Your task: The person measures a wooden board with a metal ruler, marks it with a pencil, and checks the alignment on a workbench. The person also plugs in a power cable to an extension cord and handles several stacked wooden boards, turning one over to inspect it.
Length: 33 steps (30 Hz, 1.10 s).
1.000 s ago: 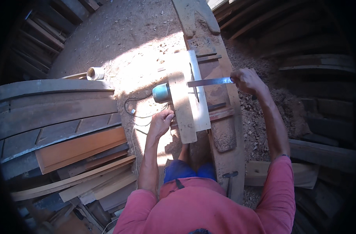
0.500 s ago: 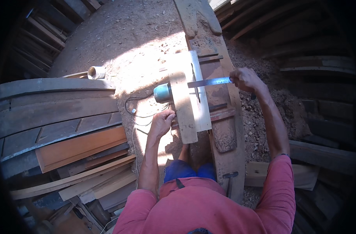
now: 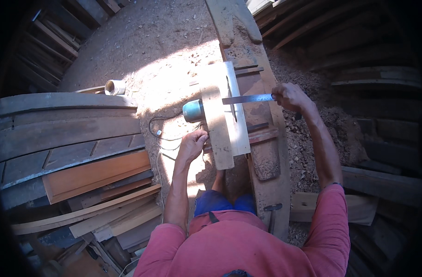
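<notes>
In front of me a wooden board [image 3: 217, 127] stands along a pale metal plate [image 3: 239, 131] with a long dark slit. A teal motor housing [image 3: 191, 111] sticks out on the board's left side. My right hand [image 3: 291, 98] is closed around one end of a flat, shiny metal strip [image 3: 250, 98], whose far end lies across the plate and slit. A dark piece shows below that hand. My left hand [image 3: 191, 144] is closed, thumb against fingers, beside the board's left edge below the motor; what it holds, if anything, is hidden.
A long wooden bench [image 3: 278, 157] runs under the plate, with a hammer-like tool [image 3: 273, 207] near me. Stacked planks [image 3: 67, 129] fill the left; more timber [image 3: 382, 180] lies right. A cord [image 3: 156, 159] crosses the sunlit floor near a pale round container [image 3: 115, 87].
Almost nothing differs. The metal strip and my right hand have shifted very slightly; my left hand keeps its place.
</notes>
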Available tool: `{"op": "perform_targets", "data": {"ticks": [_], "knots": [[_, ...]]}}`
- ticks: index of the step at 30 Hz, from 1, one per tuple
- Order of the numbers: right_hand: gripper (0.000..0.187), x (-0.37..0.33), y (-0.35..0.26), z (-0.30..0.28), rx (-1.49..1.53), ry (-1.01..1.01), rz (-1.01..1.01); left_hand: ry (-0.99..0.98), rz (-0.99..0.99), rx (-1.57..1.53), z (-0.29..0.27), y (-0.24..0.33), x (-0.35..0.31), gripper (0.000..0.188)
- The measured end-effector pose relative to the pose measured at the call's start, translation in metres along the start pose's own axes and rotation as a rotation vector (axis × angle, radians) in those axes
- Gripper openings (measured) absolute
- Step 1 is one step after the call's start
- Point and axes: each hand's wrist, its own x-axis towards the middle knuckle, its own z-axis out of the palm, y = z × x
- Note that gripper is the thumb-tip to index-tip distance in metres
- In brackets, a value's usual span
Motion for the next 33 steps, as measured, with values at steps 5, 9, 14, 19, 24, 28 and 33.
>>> {"op": "perform_targets", "data": {"ticks": [5,9,14,19,24,28,33], "knots": [[0.020,-0.030,-0.015,-0.009,0.096,0.049,0.143,-0.001,-0.025,-0.012,-0.001,0.003,-0.002,0.019],[0.029,-0.096,0.000,0.036,0.280,0.295,0.409,-0.016,-0.012,-0.001,-0.002,0.004,0.000,0.019],[0.025,-0.200,0.000,0.171,0.490,0.522,0.741,-0.054,-0.076,-0.040,-0.003,0.006,0.000,0.019],[0.021,-0.254,-0.036,0.263,0.468,0.620,0.781,-0.039,-0.074,-0.098,0.001,-0.013,0.005,0.018],[0.028,-0.261,-0.076,0.279,-0.063,0.623,0.817,-0.085,-0.062,-0.094,0.001,-0.004,0.007,0.018],[0.027,-0.250,-0.120,0.248,0.348,0.575,0.693,-0.057,-0.079,-0.139,0.002,-0.018,0.008,0.017],[0.031,-0.172,-0.160,0.293,1.930,-0.199,0.409,-0.081,-0.082,-0.098,0.002,-0.016,0.008,0.018]]}}
